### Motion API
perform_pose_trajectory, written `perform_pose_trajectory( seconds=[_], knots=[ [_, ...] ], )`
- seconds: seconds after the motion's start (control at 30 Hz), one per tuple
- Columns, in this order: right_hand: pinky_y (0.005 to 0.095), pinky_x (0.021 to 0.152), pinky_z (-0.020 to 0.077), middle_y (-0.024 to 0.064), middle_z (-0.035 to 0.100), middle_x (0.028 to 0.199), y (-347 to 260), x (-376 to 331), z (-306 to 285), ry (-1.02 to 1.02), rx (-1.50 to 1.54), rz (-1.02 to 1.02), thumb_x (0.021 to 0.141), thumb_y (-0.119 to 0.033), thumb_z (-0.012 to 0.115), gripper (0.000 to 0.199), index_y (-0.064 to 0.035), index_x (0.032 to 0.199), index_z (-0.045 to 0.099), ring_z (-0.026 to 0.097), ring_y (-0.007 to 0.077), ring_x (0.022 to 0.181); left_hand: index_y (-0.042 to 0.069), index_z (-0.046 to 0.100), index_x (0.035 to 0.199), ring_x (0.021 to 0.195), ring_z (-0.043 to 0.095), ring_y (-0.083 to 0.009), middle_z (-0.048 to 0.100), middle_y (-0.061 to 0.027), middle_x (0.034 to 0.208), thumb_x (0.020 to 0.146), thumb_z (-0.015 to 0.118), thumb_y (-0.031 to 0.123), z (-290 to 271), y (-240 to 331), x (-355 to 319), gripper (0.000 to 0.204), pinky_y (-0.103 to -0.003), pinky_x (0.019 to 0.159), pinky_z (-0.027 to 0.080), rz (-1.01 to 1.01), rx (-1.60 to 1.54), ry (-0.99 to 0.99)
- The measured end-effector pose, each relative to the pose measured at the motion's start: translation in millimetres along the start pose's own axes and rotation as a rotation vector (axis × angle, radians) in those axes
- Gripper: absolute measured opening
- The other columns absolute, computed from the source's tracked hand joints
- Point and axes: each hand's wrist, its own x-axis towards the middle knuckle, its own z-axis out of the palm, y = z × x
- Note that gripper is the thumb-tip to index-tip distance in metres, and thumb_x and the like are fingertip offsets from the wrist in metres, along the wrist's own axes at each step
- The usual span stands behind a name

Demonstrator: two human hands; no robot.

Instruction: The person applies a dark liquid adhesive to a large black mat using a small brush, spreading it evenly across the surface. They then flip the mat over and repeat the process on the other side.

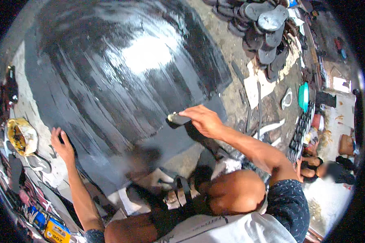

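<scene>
Container (pixel 31 140) left of sheet (pixel 105 97)

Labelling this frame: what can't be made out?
All head view:
Black sheet: far edge cut off by picture's top edge.
Tool: gripped end hidden by the right hand.
Sole pile: lower soles covered by upper ones.
Seated person, far right: too small; handwork unclear.

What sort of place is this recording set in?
Probably a footwear workshop: dark sole-shaped pieces lie heaped at the upper right, a large dark sheet bears glossy, wet-looking streaks, and a tub crusted with yellowish residue sits at the left.
</scene>
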Motion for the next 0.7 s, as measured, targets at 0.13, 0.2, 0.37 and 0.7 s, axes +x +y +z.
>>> perform_pose_trajectory(
  seconds=[0.13,0.2,0.37,0.7],
  knots=[
    [0.0365,0.105,0.0482,0.0159,0.07,0.128,-21,68,-111,0.288,0.478,0.199,0.097,-0.01,0.06,0.04,-0.0003,0.135,0.061,0.064,0.024,0.119,0.0,0.065,0.124,0.119,0.061,-0.0348,0.066,-0.0199,0.126,0.104,0.062,0.023,-39,4,-29,0.031,-0.043,0.106,0.045,-0.163,-0.074,-0.108],
    [0.0345,0.104,0.0483,0.0155,0.07,0.129,-21,105,-148,0.346,0.556,0.093,0.098,-0.01,0.058,0.039,0.0023,0.135,0.06,0.064,0.0209,0.12,-0.001,0.064,0.124,0.114,0.062,-0.0279,0.067,-0.0162,0.12,0.104,0.063,0.023,-52,5,-45,0.032,-0.039,0.102,0.047,-0.346,-0.211,-0.072],
    [0.0433,0.106,0.048,0.0202,0.069,0.127,116,155,-104,0.536,0.289,0.184,0.094,-0.013,0.06,0.044,0.0009,0.136,0.059,0.065,0.0329,0.12,0.001,0.064,0.118,0.085,0.051,-0.0117,0.061,-0.0009,0.094,0.1,0.069,0.025,-38,29,-59,0.03,-0.027,0.081,0.047,-0.607,-0.399,-0.185],
    [0.0442,0.1,0.0487,0.0048,0.071,0.118,117,272,-109,0.296,-0.514,-0.076,0.091,-0.015,0.06,0.031,-0.0176,0.12,0.072,0.064,0.0287,0.114,0.007,0.067,0.115,0.085,0.05,-0.0095,0.059,0.0036,0.097,0.1,0.067,0.034,-44,20,-73,0.031,-0.027,0.081,0.044,-0.874,-0.64,-0.353]
  ],
)
